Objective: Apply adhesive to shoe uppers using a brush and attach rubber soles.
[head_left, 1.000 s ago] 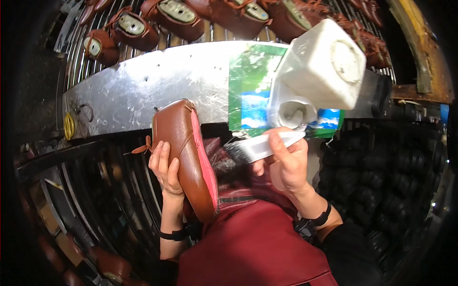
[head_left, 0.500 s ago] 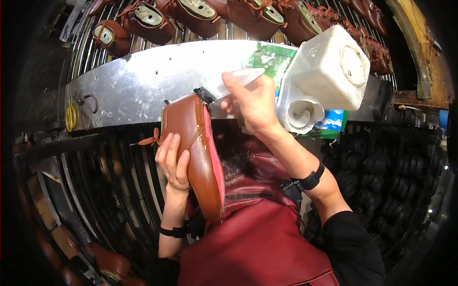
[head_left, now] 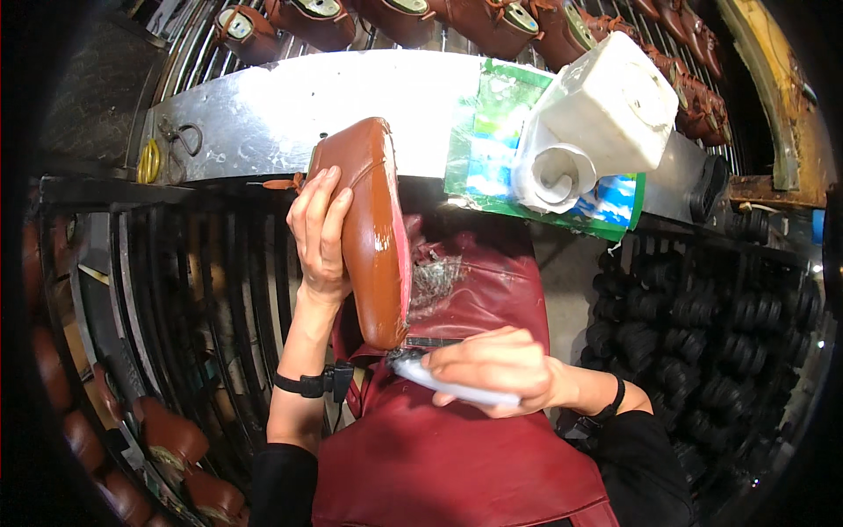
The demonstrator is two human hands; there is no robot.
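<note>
A brown leather shoe upper (head_left: 364, 237) stands on edge over my lap, its pinkish-red underside facing right. Wrapped round its left side, my left hand (head_left: 320, 237) grips it below a small brown lace (head_left: 285, 183). My right hand (head_left: 496, 369) is closed on a white-handled brush (head_left: 457, 385). Dark bristles at the brush's left end touch or nearly touch the shoe's lower, nearer end. A dark red apron (head_left: 457, 439) covers my lap, with a greyish worn or smeared patch beside the shoe.
Ahead runs a metal shelf (head_left: 263, 105) bearing a white plastic jug with a cut opening (head_left: 606, 105) on a green-and-blue sheet (head_left: 492, 167). Yellow-handled scissors (head_left: 147, 162) hang at its left. More brown shoes (head_left: 316, 22) line the rack beyond; black soles (head_left: 685, 342) are stacked at right.
My right hand has carried the brush from the shoe's far end down to its near end. The shoe and my left hand have shifted slightly away from me.
</note>
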